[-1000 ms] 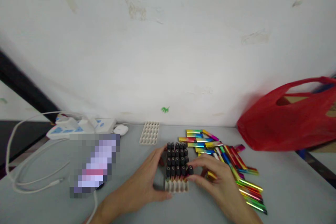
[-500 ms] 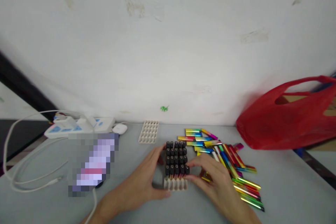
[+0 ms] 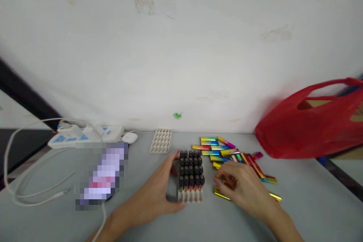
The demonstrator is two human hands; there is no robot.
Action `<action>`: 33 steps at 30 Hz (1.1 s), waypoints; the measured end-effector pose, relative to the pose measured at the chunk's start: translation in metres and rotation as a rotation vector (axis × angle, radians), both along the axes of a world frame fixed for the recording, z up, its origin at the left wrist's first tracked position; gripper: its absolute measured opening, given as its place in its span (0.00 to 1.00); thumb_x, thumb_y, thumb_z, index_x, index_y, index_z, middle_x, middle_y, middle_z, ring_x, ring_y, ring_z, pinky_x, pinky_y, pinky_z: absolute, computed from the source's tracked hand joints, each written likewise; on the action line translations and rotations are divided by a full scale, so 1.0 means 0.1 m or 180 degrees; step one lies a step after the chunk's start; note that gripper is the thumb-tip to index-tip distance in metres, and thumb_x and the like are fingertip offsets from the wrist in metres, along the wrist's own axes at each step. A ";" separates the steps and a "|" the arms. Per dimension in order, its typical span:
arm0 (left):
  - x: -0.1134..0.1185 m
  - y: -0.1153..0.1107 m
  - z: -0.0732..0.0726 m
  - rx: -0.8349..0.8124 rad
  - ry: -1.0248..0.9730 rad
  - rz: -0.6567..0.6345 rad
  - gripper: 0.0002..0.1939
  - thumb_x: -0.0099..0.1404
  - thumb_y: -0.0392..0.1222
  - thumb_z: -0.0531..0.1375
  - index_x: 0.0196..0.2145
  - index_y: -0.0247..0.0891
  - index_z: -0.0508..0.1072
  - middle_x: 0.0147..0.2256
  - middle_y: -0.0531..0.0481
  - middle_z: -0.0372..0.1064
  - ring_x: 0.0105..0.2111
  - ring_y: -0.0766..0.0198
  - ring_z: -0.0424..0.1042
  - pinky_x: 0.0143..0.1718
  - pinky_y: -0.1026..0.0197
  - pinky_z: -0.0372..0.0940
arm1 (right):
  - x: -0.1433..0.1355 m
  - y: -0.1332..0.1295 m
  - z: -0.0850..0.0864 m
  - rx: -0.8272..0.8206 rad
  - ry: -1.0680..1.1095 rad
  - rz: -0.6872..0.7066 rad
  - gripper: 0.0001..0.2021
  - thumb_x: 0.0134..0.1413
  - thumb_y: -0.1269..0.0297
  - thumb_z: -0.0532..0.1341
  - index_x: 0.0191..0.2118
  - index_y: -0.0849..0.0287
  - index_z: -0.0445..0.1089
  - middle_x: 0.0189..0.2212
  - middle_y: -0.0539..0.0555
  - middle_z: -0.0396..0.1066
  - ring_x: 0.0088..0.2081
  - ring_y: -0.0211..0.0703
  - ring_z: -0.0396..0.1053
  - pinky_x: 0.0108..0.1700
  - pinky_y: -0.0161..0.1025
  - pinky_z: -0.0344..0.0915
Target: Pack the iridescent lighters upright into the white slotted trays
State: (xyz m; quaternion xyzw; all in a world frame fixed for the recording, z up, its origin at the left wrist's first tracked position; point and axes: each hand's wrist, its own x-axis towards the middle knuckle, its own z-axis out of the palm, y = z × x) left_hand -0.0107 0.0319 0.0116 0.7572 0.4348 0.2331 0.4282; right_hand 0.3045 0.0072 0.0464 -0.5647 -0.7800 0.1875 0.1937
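Away from the black-topped tubes (image 3: 191, 168) goes my right hand (image 3: 241, 185), and now it is over at the loose shiny tubes (image 3: 210, 147). Its thumb and finger are curled close by a gold tube (image 3: 221, 193), but I cannot tell if they have hold of anything. My left hand (image 3: 150, 193) stays where it was, grasping the white tray (image 3: 190, 196) on its left side, thumb at the front corner and fingers at the back. The black-topped tubes stand up close together in that tray, and the row of holes at the front shows. Behind my left hand lies another tray (image 3: 160, 140), near the wall (image 3: 181, 45). Far to the right sits a red bag (image 3: 300, 132).
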 end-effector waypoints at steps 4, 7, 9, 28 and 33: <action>0.01 0.00 0.00 -0.0025 -0.0051 0.0059 0.76 0.55 0.36 0.80 0.83 0.53 0.33 0.72 0.38 0.62 0.63 0.43 0.71 0.72 0.37 0.62 | 0.06 0.04 -0.02 -0.0344 -0.0188 0.0138 0.09 0.58 0.55 0.80 0.37 0.52 0.85 0.30 0.49 0.78 0.35 0.48 0.75 0.40 0.41 0.59; 0.02 0.00 0.00 0.0031 -0.0026 0.0040 0.75 0.55 0.36 0.79 0.83 0.54 0.33 0.72 0.38 0.61 0.63 0.43 0.71 0.72 0.37 0.62 | 0.02 0.03 -0.05 -0.0338 -0.0311 0.0155 0.09 0.59 0.57 0.80 0.39 0.53 0.85 0.30 0.48 0.78 0.33 0.47 0.74 0.38 0.40 0.57; 0.02 0.00 -0.01 0.0056 0.0007 0.0028 0.73 0.57 0.36 0.79 0.83 0.53 0.34 0.72 0.38 0.61 0.63 0.43 0.71 0.72 0.38 0.62 | -0.04 0.02 -0.07 -0.0248 -0.0359 0.0202 0.06 0.62 0.61 0.78 0.39 0.53 0.83 0.31 0.48 0.77 0.33 0.45 0.74 0.38 0.40 0.57; 0.03 0.04 0.00 -0.0025 -0.0082 0.0106 0.67 0.61 0.36 0.77 0.83 0.51 0.39 0.79 0.37 0.53 0.69 0.40 0.68 0.76 0.35 0.58 | -0.17 -0.05 -0.10 0.0092 -0.0631 -0.0297 0.10 0.65 0.59 0.75 0.47 0.53 0.78 0.48 0.55 0.78 0.42 0.56 0.80 0.40 0.44 0.67; 0.03 0.04 -0.01 0.0003 -0.0069 0.0151 0.68 0.60 0.36 0.78 0.83 0.51 0.40 0.77 0.37 0.58 0.67 0.40 0.69 0.75 0.36 0.59 | -0.16 -0.05 -0.08 -0.0137 -0.0681 -0.0299 0.09 0.65 0.58 0.75 0.37 0.54 0.78 0.40 0.54 0.78 0.39 0.54 0.79 0.38 0.43 0.62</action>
